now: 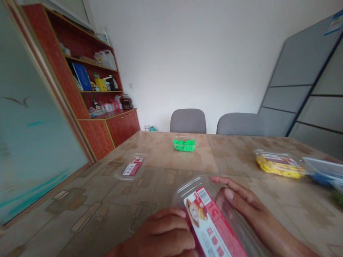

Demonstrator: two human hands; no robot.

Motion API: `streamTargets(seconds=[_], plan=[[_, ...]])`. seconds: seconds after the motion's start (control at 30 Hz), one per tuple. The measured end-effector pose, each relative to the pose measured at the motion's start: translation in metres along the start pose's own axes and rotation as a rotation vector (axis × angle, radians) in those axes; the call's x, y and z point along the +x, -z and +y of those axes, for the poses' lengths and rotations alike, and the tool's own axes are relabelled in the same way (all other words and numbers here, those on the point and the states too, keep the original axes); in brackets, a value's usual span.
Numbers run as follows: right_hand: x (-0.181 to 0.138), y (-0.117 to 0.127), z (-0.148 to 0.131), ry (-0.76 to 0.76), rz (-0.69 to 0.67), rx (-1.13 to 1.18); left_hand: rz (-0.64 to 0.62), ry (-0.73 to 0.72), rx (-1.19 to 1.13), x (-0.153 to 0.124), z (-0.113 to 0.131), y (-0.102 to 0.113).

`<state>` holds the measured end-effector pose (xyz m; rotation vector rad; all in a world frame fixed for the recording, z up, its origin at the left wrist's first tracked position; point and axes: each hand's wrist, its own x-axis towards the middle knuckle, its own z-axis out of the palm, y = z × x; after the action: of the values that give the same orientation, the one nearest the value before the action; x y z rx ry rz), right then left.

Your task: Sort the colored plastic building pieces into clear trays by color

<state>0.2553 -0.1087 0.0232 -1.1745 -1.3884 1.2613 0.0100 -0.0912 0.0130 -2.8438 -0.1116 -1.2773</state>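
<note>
Both hands were closed on one thing at the bottom centre of the frame: a clear plastic clamshell box (214,232) with a red-and-white printed label across its lid. The left hand (163,233) had its fingers curled together against the box's left edge, knuckles up, pressing at the border of the label. The right hand (242,203) lay along the far right side, with its fingers stretched close together over the rounded corner and the thumb tip set on the lid. The box sat between the two palms, touching both and tilted a little toward the camera. I could not tell whether it rested on the patterned tan tabletop (107,210) or was just above it. Label and blur hid its contents.

Judging by the hold, the step in hand was steadying the box from both sides at its lid. Any further move would call for even pressure, since thin clear plastic probably flexes easily.

Farther out, a flat clear plastic lid with a red label (132,166) lay left of centre, well apart from the hands. At centre, farther back, stood a small clear tub of bright green pieces (184,144). Near the right edge a clear tub of yellow pieces (278,165) sat beside a blue-filled container (323,172) cut off by the frame. Two grey chairs (188,120) stood behind the table, and a red-brown wooden shelf unit (91,71) filled the upper left.
</note>
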Motion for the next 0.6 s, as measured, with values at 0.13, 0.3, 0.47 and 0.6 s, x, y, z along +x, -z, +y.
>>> streamTargets(seconds=[0.13,0.3,0.47,0.6], plan=[[0.004,0.0,0.005,0.019,-0.014,0.01,-0.118,0.026,-0.116,-0.001,-0.005,0.004],[0.006,0.001,0.014,-0.021,-0.114,0.037,-0.153,0.081,-0.221,0.004,-0.013,0.008],[0.008,0.002,0.02,0.037,-0.132,0.033,-0.043,0.11,-0.265,0.006,-0.029,-0.001],[0.011,0.002,0.026,0.099,-0.11,0.011,-0.022,0.127,-0.215,0.01,-0.04,-0.005]])
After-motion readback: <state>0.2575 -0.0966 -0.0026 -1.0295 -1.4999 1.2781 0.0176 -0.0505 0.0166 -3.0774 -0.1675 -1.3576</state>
